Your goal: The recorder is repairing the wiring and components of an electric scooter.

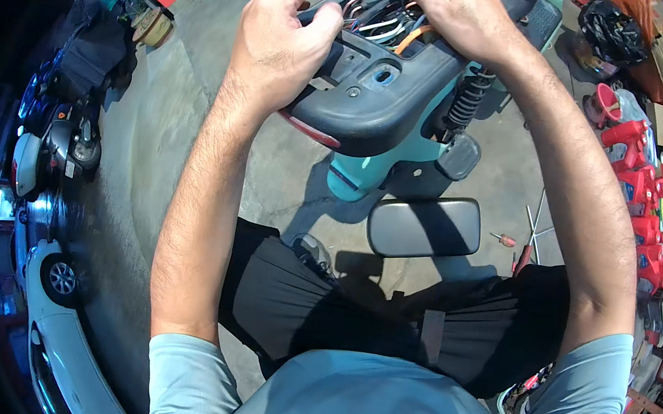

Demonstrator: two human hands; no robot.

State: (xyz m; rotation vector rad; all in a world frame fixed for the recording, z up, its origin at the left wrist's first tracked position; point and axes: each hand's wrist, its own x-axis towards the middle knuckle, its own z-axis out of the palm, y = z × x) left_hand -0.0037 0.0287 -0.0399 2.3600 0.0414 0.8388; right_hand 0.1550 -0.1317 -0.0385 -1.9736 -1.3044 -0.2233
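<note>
L hand at L edge of opening in tail housing: thumb + forefinger parted, other fingers hidden; can't tell if any wire is pinched. R hand over R edge; fingertips obscured, grip can't be told either. Wire bundle sits in opening, fwd of housing's near edge; orange cable nr opening's near R corner. Technique (judgement): separate wires singly, avoid tugging insulation, guard vs. rim chafe.

Scooter partly beyond top edge
</note>
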